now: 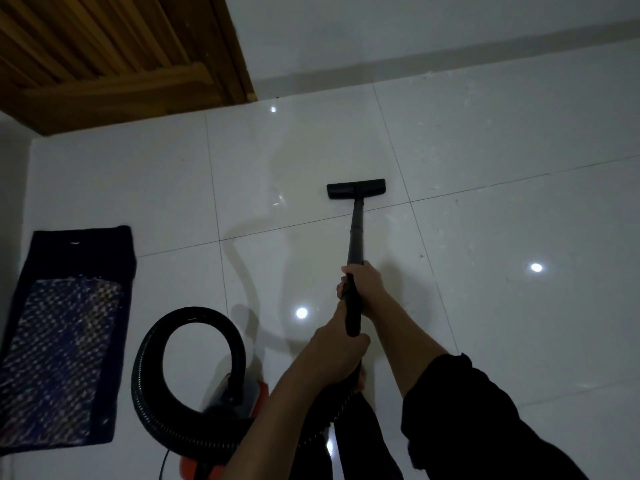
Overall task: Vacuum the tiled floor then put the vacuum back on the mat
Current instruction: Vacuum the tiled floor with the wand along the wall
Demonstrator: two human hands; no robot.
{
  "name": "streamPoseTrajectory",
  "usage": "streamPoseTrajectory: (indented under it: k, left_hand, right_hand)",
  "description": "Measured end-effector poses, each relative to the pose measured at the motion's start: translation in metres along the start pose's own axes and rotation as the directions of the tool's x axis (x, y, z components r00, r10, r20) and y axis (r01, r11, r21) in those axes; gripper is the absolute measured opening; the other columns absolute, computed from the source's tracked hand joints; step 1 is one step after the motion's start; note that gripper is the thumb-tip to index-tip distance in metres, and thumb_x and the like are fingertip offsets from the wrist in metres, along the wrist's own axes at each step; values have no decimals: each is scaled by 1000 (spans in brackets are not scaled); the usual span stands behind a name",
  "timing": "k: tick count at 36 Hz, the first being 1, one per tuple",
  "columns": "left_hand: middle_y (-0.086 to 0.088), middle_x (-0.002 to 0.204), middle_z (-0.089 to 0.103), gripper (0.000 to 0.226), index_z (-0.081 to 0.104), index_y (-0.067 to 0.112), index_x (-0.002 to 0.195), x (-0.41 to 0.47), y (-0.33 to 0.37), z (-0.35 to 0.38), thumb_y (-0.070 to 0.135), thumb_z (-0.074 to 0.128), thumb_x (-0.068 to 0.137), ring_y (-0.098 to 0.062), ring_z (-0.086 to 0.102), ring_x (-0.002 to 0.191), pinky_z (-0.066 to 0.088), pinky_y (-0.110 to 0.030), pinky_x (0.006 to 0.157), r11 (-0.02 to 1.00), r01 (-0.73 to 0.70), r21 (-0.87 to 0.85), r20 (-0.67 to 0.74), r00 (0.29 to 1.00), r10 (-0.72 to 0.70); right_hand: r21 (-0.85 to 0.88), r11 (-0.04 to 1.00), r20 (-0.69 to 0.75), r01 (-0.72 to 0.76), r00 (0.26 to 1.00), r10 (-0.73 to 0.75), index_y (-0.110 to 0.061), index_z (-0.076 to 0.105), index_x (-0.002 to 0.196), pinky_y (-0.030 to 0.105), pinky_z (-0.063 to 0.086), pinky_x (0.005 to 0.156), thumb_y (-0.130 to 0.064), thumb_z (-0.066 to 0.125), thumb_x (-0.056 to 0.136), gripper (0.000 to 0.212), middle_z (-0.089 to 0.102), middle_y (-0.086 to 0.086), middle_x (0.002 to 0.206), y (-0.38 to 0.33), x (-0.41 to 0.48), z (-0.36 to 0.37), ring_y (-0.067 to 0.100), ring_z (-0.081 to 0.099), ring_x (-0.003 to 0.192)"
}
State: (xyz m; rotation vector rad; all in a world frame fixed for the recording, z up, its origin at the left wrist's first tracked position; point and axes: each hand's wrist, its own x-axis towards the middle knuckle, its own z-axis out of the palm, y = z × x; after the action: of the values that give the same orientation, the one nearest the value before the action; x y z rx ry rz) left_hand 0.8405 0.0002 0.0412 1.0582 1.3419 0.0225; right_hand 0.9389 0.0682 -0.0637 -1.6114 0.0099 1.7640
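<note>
The black vacuum wand (356,233) runs from my hands out to its flat floor head (356,188), which rests on the glossy white tiled floor (485,237). My right hand (363,285) grips the wand higher up; my left hand (337,344) grips its lower end where the ribbed black hose (194,317) joins. The hose loops left and down to the orange and black vacuum body (242,400) on the floor by my left forearm. A dark patterned mat (59,341) lies at the left, with nothing on it.
A wooden door (114,57) stands at the upper left, and a white wall (415,32) runs along the back. A thin power cord (164,462) trails from the vacuum body toward the bottom edge. Small white specks dot the tiles at right.
</note>
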Motion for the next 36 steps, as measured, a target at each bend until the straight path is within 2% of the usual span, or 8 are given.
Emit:
streamPoseTrajectory:
  k: [2, 6, 10, 14, 19, 23, 31, 36]
  left_hand:
    - [-4, 78, 57, 76, 12, 36, 152, -6, -4, -1, 15, 44, 86, -17, 55, 59, 55, -41, 68, 1000, 10, -12, 10, 1000, -10]
    - [-7, 81, 58, 74, 10, 33, 153, -17, -13, -3, 17, 45, 89, -18, 55, 61, 56, -44, 73, 999, 29, 30, 18, 999, -29]
    - [-7, 84, 59, 75, 9, 35, 153, -28, -24, -1, 17, 45, 89, -18, 56, 63, 52, -36, 65, 999, 17, 39, 16, 1000, -18]
    - [-2, 86, 54, 72, 11, 27, 154, -35, -34, 1, 17, 45, 92, -11, 54, 64, 44, -23, 59, 997, 4, 74, 17, 1000, -5]
    - [5, 81, 52, 67, 15, 28, 153, -49, -44, 0, 16, 45, 94, -5, 51, 63, 36, -15, 50, 993, -15, 116, 29, 1000, 12]
    - [6, 84, 52, 70, 14, 28, 153, -60, -52, 1, 14, 47, 93, -4, 51, 63, 36, -6, 41, 993, -24, 115, 49, 999, 18]
    - [4, 104, 57, 69, 7, 30, 154, -74, -74, 15, 18, 41, 96, -2, 54, 75, 40, -18, 59, 990, -33, 137, 32, 999, 29]
    - [1, 114, 56, 69, 6, 29, 155, -83, -82, 29, 19, 41, 97, 0, 50, 74, 37, -16, 59, 990, -22, 143, 22, 1000, 19]
  right_hand:
    - [5, 1000, -3, 3, 1000, -3, -7, 42, 102, 23, 44, 42, 6, 48, 90, 18, 40, 8, 66, 5, -4, 2, 17, 40, 52]
    - [18, 1000, -6, 5, 1000, -5, -8, 41, 100, 23, 44, 42, 5, 48, 90, 18, 40, 8, 65, 18, -12, 4, 17, 40, 51]
    - [43, 999, 1, 10, 1000, -10, -11, 39, 97, 23, 43, 42, 5, 47, 89, 19, 39, 6, 61, 31, -20, 5, 15, 39, 49]
    - [58, 998, 0, 22, 1000, -22, -11, 39, 94, 23, 44, 43, 4, 48, 89, 18, 40, 6, 62, 42, -26, 6, 15, 41, 48]
    - [62, 997, 22, 36, 999, -37, -11, 40, 99, 23, 44, 42, 2, 48, 91, 17, 41, 6, 61, 58, -33, 6, 14, 42, 46]
    - [85, 996, 30, 40, 999, -43, -11, 39, 102, 23, 43, 41, 2, 47, 93, 18, 40, 5, 60, 71, -39, 6, 13, 41, 43]
    - [66, 997, 56, 40, 997, -44, -11, 37, 103, 24, 43, 41, 0, 46, 96, 16, 39, 6, 62, 94, -53, -2, 14, 41, 46]
    - [46, 998, 80, 43, 996, -46, -12, 34, 105, 24, 43, 40, -1, 45, 98, 17, 37, 6, 63, 103, -62, -13, 15, 39, 47]
